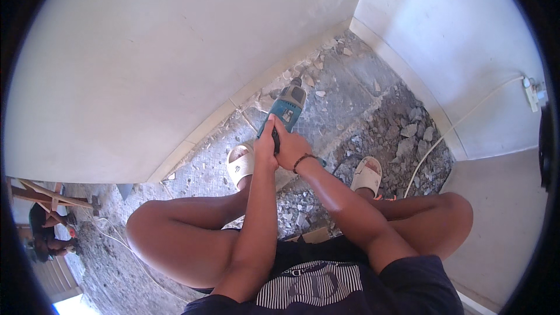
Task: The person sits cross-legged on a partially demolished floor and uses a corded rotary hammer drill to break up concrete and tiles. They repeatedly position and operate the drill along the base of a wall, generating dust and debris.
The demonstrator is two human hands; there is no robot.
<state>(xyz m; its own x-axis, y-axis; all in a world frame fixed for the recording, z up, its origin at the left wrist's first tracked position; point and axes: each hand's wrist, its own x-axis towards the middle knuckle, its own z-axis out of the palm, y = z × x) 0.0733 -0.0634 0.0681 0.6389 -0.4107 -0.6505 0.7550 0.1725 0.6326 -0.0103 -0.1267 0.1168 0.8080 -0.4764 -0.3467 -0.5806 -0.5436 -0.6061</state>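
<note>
From the head view, the person is squatting over a broken grey floor, and both the left hand and the right hand are gripping the teal, black-nosed plastic hammer drill tightly, pointing it down and away toward the floor near the white wall's base. Rubble is lying to the right, beyond the pale slide sandals. Judging by this, chipping is under way; the next stroke is calling for steady downward pressure.

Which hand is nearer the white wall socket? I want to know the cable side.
Right. The right hand grips the teal power drill on the side toward the wall socket; the left hand grips the drill too, just beyond it, farther away.
</note>
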